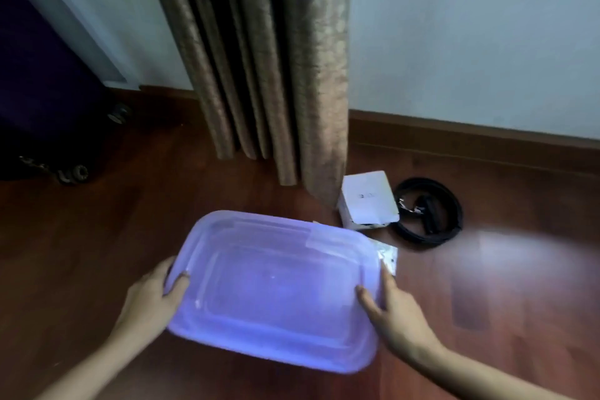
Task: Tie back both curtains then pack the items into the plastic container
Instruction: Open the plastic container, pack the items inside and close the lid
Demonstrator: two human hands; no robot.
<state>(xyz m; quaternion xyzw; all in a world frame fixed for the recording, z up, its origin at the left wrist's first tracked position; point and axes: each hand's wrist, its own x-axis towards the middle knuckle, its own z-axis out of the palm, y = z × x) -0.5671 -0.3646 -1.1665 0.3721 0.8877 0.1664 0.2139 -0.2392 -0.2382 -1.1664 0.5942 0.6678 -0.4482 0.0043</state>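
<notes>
- Left hand (152, 297) grips the near-left rim of the plastic container (276, 289): the thumb lies on top of the rim and the fingers wrap round the edge, out of sight behind it.
- Right hand (397, 313) holds the right rim: the thumb rests on the top surface and the index finger runs straight along the side wall. The remaining fingers are hidden.
- Plastic container: rectangular, translucent, tinted violet by the light, held between both hands low over the wooden floor (503, 318). Whether it touches the floor cannot be told.
- Contents: the picture is blurred and nothing distinct shows through the plastic, so they cannot be determined.
- Silvery packet (389, 256) lies on the floor at the container's far-right corner, partly covered by it.
- White box (367, 201) stands just beyond the packet, its flap partly torn.
- Black coiled cable (430, 209) lies on the floor, touching the box's right side.
- Curtain (259, 58), beige and patterned, hangs in folds to the floor beyond the container, its right edge just beside the box.
- Dark wheeled suitcase (42, 101) stands at far left against the wall (470, 42).
</notes>
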